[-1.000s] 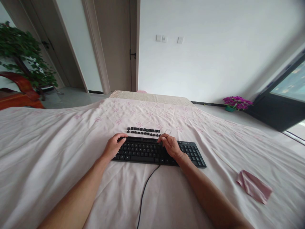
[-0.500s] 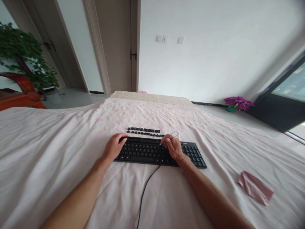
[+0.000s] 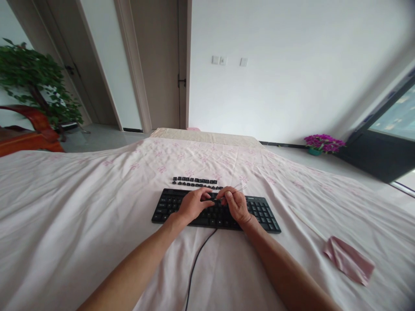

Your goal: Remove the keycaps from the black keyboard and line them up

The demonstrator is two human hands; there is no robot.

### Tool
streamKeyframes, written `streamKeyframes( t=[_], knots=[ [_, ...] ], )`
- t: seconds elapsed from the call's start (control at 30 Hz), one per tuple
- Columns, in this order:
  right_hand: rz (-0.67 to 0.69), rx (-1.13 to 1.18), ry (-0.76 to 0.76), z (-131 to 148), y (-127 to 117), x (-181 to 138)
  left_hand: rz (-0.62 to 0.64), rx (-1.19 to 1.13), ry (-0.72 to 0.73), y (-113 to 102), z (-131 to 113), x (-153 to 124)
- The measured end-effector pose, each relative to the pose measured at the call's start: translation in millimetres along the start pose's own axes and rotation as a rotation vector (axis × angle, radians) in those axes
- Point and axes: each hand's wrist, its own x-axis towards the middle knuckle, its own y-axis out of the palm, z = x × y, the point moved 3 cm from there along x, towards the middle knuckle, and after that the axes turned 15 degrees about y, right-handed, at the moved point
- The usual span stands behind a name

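Note:
A black keyboard [image 3: 164, 208] lies on the pale pink floral cloth, its cable running toward me. My left hand [image 3: 193, 205] is over its middle, thumb and fingers apart, with nothing visible between them. Close beside it, my right hand [image 3: 237, 204] is closed on a wire keycap puller [image 3: 241, 187], whose thin loop sticks out above the knuckles. The puller's other end is small and partly covered by the fingers. Just beyond the keyboard, loose black keycaps [image 3: 195, 180] lie in two rows; the right end of the nearer row is partly hidden by my right hand.
To the right, a pink cloth piece [image 3: 350, 260] on a thin pale stick lies on the floral cloth [image 3: 123, 207]. Past the covered surface are a wooden chair [image 3: 32, 129] and a leafy plant [image 3: 30, 71] at left, and purple flowers [image 3: 324, 142] at right.
My left hand has left the keyboard's upper left edge and moved right, over the middle beside my right hand. The right hand keeps the puller at nearly the same spot.

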Motion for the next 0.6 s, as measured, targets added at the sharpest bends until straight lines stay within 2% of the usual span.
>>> streamKeyframes(
  t=[0.17,0.37,0.6],
  knots=[
    [0.011,0.007,0.012,-2.3,0.2,0.8,0.034,-0.020,-0.002,8.5,0.7,4.3],
    [0.055,0.023,0.018,-1.6,3.9,1.9,0.005,-0.020,-0.019,8.6,-2.5,2.1],
    [0.083,-0.016,-0.087,2.7,5.9,0.5,0.004,0.040,-0.012,7.5,-2.7,0.0]
  ],
)
